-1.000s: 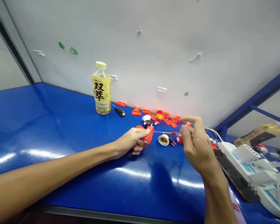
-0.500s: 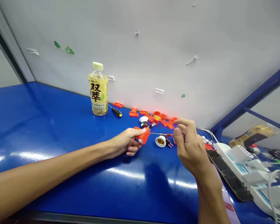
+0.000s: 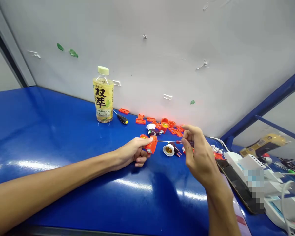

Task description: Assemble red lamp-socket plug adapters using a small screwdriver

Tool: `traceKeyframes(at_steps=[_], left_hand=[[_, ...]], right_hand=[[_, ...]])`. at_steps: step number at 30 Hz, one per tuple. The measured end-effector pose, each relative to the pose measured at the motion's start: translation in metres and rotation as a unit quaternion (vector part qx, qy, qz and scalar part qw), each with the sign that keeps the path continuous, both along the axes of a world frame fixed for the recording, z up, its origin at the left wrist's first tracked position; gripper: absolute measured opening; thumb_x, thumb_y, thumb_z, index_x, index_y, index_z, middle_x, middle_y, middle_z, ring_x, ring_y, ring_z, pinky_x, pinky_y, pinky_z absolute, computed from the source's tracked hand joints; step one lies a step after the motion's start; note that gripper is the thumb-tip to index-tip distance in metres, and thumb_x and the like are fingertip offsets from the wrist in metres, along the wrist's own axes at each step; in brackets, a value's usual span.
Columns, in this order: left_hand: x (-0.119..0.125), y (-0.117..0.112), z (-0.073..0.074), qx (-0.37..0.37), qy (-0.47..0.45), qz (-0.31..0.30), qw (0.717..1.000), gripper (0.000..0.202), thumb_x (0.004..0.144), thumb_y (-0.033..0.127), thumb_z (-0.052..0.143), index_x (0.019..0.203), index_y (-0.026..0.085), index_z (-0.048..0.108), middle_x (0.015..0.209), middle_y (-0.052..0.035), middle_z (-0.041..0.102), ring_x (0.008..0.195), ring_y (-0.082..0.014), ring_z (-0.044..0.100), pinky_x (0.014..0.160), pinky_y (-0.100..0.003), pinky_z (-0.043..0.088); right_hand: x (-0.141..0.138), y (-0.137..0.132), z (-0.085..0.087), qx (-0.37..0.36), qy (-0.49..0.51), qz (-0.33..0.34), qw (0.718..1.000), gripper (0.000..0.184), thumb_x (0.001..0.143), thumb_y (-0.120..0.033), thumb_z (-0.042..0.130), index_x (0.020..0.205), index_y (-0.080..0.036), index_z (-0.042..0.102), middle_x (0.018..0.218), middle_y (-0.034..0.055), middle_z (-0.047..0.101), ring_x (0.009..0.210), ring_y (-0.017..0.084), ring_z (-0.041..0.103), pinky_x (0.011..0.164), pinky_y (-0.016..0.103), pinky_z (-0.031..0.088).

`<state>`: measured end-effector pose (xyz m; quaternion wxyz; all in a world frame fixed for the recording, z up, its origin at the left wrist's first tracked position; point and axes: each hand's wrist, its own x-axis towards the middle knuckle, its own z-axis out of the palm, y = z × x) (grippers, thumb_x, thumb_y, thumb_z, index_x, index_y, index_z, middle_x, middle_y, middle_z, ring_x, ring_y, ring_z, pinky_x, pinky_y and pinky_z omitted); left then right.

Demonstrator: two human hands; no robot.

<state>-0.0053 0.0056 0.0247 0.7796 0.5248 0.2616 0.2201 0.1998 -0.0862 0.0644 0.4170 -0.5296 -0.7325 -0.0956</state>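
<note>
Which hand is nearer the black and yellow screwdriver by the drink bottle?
Left. The left hand sits just in front of the screwdriver, slightly to its right; the right hand is much farther right.

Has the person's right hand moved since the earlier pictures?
Yes, the right hand has shifted slightly leftward, closer to the white lamp socket on the table.

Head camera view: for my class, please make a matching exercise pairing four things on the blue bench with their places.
Things:
1. Orange plastic housing
2. Red-handled screwdriver
3. Yellow-labelled drink bottle
4. Dark phone

Places:
A. Pinched in the right hand
B. Lying beside the white power strip
C. Held in the left hand
D. Standing upright near the wall

Right pairs: 1-C, 2-A, 3-D, 4-B.
</note>
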Motion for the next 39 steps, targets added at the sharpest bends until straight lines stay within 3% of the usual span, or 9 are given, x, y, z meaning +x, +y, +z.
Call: traceKeyframes(at_steps=[4, 10, 16, 21, 25, 28, 34, 37, 39], left_hand=[[0.001, -0.001, -0.004, -0.007, -0.014, -0.02, 1.0, 0.043, 0.085, 0.057, 0.064, 0.076, 0.017, 0.049, 0.063, 0.0033, 0.049, 0.041, -0.0046, 0.033, 0.04, -0.019, 0.027], [0.002, -0.003, -0.004, -0.007, -0.047, -0.028, 0.998, 0.046, 0.082, 0.058, 0.068, 0.075, 0.017, 0.047, 0.064, 0.0033, 0.05, 0.043, -0.0045, 0.032, 0.042, -0.02, 0.029], [0.0, -0.001, -0.008, -0.01, -0.045, -0.049, 0.998, 0.043, 0.085, 0.055, 0.065, 0.074, 0.016, 0.048, 0.061, 0.0022, 0.049, 0.043, -0.0059, 0.034, 0.043, -0.021, 0.031], [0.0, 0.0, -0.011, 0.0, -0.06, -0.048, 0.997, 0.044, 0.084, 0.055, 0.067, 0.074, 0.015, 0.051, 0.062, 0.0026, 0.049, 0.045, -0.0057, 0.034, 0.043, -0.021, 0.031], [0.001, -0.001, -0.012, 0.008, -0.058, -0.048, 0.997, 0.045, 0.085, 0.056, 0.067, 0.075, 0.015, 0.051, 0.06, 0.0029, 0.048, 0.044, -0.006, 0.036, 0.043, -0.021, 0.03], [0.001, -0.001, -0.012, 0.014, -0.056, -0.052, 0.997, 0.046, 0.085, 0.057, 0.068, 0.077, 0.014, 0.053, 0.06, 0.0025, 0.05, 0.044, -0.0059, 0.037, 0.043, -0.02, 0.03], [0.002, 0.0, -0.014, 0.016, -0.06, -0.048, 0.997, 0.045, 0.086, 0.057, 0.066, 0.076, 0.016, 0.05, 0.062, 0.0029, 0.049, 0.044, -0.0057, 0.036, 0.044, -0.021, 0.03], [0.002, -0.001, -0.012, 0.016, -0.061, -0.052, 0.997, 0.046, 0.084, 0.058, 0.067, 0.075, 0.016, 0.049, 0.06, 0.0036, 0.047, 0.045, -0.0063, 0.035, 0.044, -0.021, 0.031], [0.002, -0.002, -0.012, 0.018, -0.06, -0.053, 0.997, 0.045, 0.084, 0.056, 0.068, 0.076, 0.016, 0.05, 0.061, 0.0034, 0.047, 0.046, -0.0068, 0.036, 0.045, -0.021, 0.032]], right_hand=[[-0.001, 0.0, 0.0, 0.007, 0.039, -0.02, 0.999, 0.028, 0.101, -0.025, 0.043, 0.129, -0.025, 0.044, 0.106, 0.0058, 0.056, 0.095, 0.018, 0.06, 0.082, 0.034, 0.052], [0.0, 0.001, -0.001, -0.059, 0.09, -0.08, 0.991, 0.023, 0.105, -0.036, 0.039, 0.121, -0.024, 0.05, 0.07, -0.0034, 0.059, 0.046, 0.011, 0.049, 0.047, 0.027, 0.04], [-0.003, -0.005, 0.001, -0.004, 0.106, 0.021, 0.994, 0.03, 0.101, -0.024, 0.044, 0.131, -0.029, 0.044, 0.106, 0.0029, 0.051, 0.07, 0.011, 0.057, 0.062, 0.029, 0.055], [-0.003, -0.005, 0.0, -0.023, 0.11, 0.025, 0.993, 0.036, 0.101, -0.025, 0.04, 0.137, -0.029, 0.038, 0.117, 0.0072, 0.045, 0.09, 0.016, 0.06, 0.074, 0.035, 0.056], [-0.002, -0.004, 0.002, -0.047, 0.067, -0.117, 0.99, 0.029, 0.103, -0.039, 0.039, 0.123, -0.023, 0.053, 0.076, 0.0001, 0.059, 0.057, 0.015, 0.056, 0.056, 0.03, 0.043], [-0.001, -0.005, 0.004, -0.052, -0.003, -0.185, 0.981, 0.028, 0.101, -0.04, 0.042, 0.102, -0.023, 0.064, 0.047, -0.0068, 0.041, 0.041, 0.014, 0.042, 0.051, 0.029, 0.028], [-0.003, -0.01, 0.006, -0.045, 0.049, -0.077, 0.995, 0.04, 0.099, -0.031, 0.049, 0.139, -0.026, 0.043, 0.069, -0.0067, 0.051, 0.056, 0.012, 0.051, 0.06, 0.028, 0.042], [-0.004, -0.01, 0.006, -0.051, 0.112, -0.005, 0.992, 0.045, 0.099, -0.033, 0.05, 0.142, -0.026, 0.037, 0.086, -0.0016, 0.054, 0.069, 0.014, 0.057, 0.064, 0.029, 0.048], [-0.006, -0.01, 0.007, -0.065, 0.138, -0.014, 0.988, 0.037, 0.102, -0.04, 0.046, 0.135, -0.025, 0.042, 0.077, -0.0028, 0.054, 0.062, 0.014, 0.055, 0.057, 0.029, 0.044]])
